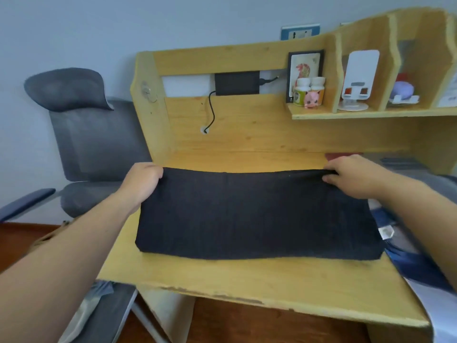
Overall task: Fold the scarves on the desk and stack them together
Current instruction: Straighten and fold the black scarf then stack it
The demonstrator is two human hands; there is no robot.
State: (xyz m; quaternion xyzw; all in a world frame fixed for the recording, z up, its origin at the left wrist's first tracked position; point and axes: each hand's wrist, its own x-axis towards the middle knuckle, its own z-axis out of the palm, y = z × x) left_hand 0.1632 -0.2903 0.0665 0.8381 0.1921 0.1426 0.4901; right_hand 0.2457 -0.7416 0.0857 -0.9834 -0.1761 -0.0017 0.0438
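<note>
A black scarf (254,214) lies flat across the middle of the wooden table (247,283); it looks folded into a long, wide strip, with its near edge a little back from the table's front edge. The left hand (142,180) grips the far left corner of the black scarf, with the fingers curled over the cloth; the right hand (351,174) pinches the far right corner, where the cloth bunches up a bit between the thumb and fingers; both arms reach in from the bottom of the view.

A blue and grey scarf (418,258) lies at the right side of the table, partly under the right arm, and it hangs off the front right corner; its near left edge touches the black scarf; a small white tag (385,232) shows on it.

A grey chair (89,134) stands to the left of the table; a shelf (371,112) at the back right holds two small bottles (309,91), a pink toy (312,99) and a white stand (356,80); a black box (237,83) with a black cable (211,112) sits in the back wall of the table.
</note>
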